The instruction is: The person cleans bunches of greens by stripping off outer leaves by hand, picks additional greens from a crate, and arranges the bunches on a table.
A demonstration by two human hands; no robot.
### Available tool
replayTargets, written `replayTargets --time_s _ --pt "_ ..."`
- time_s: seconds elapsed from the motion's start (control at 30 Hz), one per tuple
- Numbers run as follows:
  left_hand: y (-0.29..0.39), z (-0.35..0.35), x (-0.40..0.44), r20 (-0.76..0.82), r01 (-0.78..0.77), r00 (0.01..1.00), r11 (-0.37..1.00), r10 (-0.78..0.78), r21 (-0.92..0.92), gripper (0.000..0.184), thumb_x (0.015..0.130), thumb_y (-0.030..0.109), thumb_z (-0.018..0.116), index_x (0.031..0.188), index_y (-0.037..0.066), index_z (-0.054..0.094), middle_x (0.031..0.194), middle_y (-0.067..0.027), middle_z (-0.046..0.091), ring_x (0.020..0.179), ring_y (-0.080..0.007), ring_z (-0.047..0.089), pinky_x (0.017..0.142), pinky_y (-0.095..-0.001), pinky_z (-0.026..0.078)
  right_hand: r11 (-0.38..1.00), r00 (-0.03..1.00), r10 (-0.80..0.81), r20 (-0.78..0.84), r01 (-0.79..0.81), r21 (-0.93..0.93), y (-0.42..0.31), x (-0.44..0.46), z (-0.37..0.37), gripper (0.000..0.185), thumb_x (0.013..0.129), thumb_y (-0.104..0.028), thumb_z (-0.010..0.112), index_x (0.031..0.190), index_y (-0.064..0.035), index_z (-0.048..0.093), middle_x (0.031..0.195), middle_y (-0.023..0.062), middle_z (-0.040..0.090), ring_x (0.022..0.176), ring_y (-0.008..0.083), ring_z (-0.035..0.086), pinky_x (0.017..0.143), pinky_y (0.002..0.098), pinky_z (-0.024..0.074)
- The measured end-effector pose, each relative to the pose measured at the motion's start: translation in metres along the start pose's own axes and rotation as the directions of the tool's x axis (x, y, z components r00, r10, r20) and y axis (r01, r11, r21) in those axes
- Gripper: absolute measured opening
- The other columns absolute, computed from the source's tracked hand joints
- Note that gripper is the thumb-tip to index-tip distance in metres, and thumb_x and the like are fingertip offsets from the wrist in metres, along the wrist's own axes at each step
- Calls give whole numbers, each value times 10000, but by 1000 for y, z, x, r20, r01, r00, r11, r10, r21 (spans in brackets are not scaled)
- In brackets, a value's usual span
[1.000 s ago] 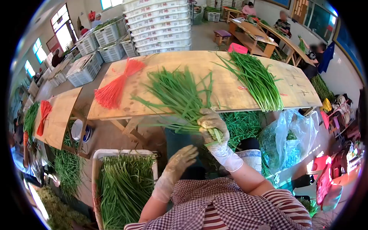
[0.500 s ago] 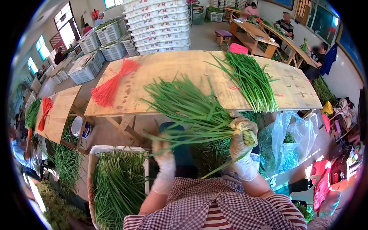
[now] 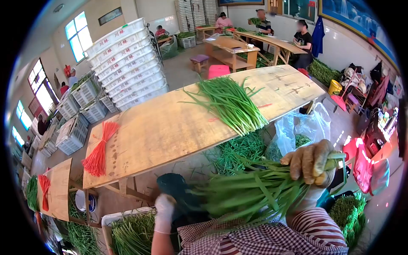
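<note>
My gloved right hand (image 3: 310,163) is closed around the pale stem ends of a bunch of garlic chives (image 3: 255,189). The leaves trail leftward over my checked apron and are smeared by motion. My left hand (image 3: 165,206), in a whitish glove, is apart from the bunch, above the crate of chives (image 3: 134,233); its fingers are too blurred to read. On the wooden table (image 3: 161,127) lies a second pile of chives (image 3: 231,104), stem ends at the near edge. Red ties (image 3: 102,146) lie in a bundle at the table's left end.
A clear plastic bag (image 3: 301,127) of greens hangs by the table's near edge, with loose chives (image 3: 242,151) below. Stacked white crates (image 3: 131,68) stand behind the table. Another bundle of red ties (image 3: 44,191) lies on a side table (image 3: 59,182). Several people sit at far tables.
My view has turned to the right. My right hand has carried the bunch right and toward my body, its leaves swinging low. My left hand is now farther from the leaves.
</note>
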State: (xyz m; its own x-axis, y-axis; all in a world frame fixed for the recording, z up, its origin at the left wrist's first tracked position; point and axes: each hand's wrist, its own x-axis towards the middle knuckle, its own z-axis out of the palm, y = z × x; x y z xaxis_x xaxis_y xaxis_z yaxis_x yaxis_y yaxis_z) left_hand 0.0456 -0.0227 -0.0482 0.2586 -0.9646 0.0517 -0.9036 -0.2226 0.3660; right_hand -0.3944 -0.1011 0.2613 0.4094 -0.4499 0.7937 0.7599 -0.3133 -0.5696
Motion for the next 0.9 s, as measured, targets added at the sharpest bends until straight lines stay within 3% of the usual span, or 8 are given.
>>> replayTargets --time_s 0.1,0.3,0.4,0.47,0.63,0.73,0.77,0.9 --pt "46 -2 -22 -282 -71 957 997 62 -20 175 692 64 682 859 104 647 913 -97 635 875 -312 624 747 -423 497 819 866 -153 -476 -158 -552 3 22 25 230 866 -287 684 901 -117 533 653 12 541 621 178 554 742 384 490" --pt "105 -37 -41 -558 -166 829 968 34 -188 336 697 41 711 1025 71 641 1117 -150 612 1000 -343 589 879 -401 480 633 582 -712 -393 288 -719 64 128 -6 225 890 -260 625 1007 -88 538 845 39 575 787 170 570 764 335 490" --pt "109 -17 -49 -378 -221 925 763 -33 -608 322 750 70 735 1057 64 638 1123 -128 618 1012 -272 616 883 -341 496 651 679 -626 -383 184 -736 146 139 -18 225 872 -192 633 1051 -87 546 897 49 596 828 166 585 776 326 498" --pt "114 -29 -51 192 190 981 293 -22 -937 391 868 198 701 1214 57 585 1251 -111 561 1091 -217 574 953 -340 453 694 777 -480 -406 54 -718 207 113 -6 245 860 -147 639 1080 -86 552 931 56 610 855 164 595 784 319 504" --pt "140 -55 -27 89 337 904 -567 419 -752 986 749 741 581 1422 58 352 1345 -145 482 1182 -258 527 1063 -394 374 763 910 -32 -413 -245 -598 291 -12 61 340 829 -35 654 1153 -84 565 1017 73 645 923 158 620 805 304 519" --pt "159 -64 -9 88 139 990 -740 108 -658 1180 623 854 566 1456 71 275 1389 -170 426 1196 -278 506 1040 -427 403 865 948 -254 -193 133 -485 278 -44 83 268 826 -10 675 1065 -95 588 984 69 651 919 205 626 947 463 460" --pt "162 -76 2 -134 90 958 -709 254 -700 1045 706 815 533 1442 102 326 1369 -151 455 1182 -278 515 1007 -440 437 905 951 -224 -213 122 -408 264 -51 90 230 834 -24 678 1034 -101 594 961 66 650 916 209 624 977 490 426" --pt "144 -112 37 -123 -222 974 -709 -188 -669 635 862 503 601 1319 88 454 1119 -117 578 953 -225 594 830 -398 523 998 981 -30 -194 20 -53 217 -76 71 246 845 -121 705 1066 -101 599 1000 89 648 1069 284 567 1069 540 312"
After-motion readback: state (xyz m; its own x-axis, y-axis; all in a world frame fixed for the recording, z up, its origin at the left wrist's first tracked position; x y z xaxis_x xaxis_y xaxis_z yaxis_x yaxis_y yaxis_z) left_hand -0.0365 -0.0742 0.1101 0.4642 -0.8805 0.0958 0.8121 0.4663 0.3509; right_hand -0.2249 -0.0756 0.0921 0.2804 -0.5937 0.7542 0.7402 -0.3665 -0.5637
